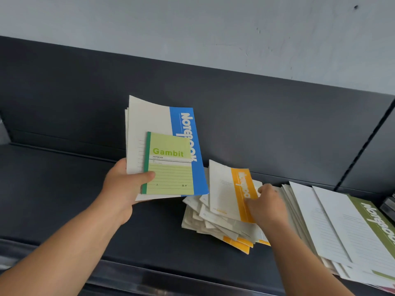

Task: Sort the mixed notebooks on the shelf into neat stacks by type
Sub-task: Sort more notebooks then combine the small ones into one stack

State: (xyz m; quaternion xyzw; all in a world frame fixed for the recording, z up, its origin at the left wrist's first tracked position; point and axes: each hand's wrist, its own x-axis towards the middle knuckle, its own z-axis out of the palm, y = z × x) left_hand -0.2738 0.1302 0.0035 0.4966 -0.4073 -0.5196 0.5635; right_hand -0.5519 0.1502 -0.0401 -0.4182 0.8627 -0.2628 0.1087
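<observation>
I have two hands over the dark shelf (64,189), and the next move depends on the right one. My right hand (267,206) sits at the 3 o'clock edge of the orange-striped notebook (222,193), which tops the loose pile (209,223) of small notebooks. Its fingers (264,189) curl over that edge onto the orange band and seem to pinch it, though motion blur softens the tips and the thumb is hidden. The notebook's long axis runs near enough 12 to 6 o'clock, so the fingers hold one long side. It lies at 9 o'clock from my right palm, and the right hand is much the nearer.

My left hand (121,184), well off at 9 o'clock from the pile, grips a bundle clear of the shelf. The thumb (147,175) presses flat on the small green Gambit notebook (171,167), clamping it against the larger blue-striped notebook (183,124) behind. The other fingers are underneath, out of view.

All of it is thin card and paper with matte covers and slim soft spines. The pile is splayed and its corners point every way, so I judge that lifting one book may drag its neighbours. At 3 o'clock lies a fanned stack of large green-striped notebooks (342,227), flat but not squared.
</observation>
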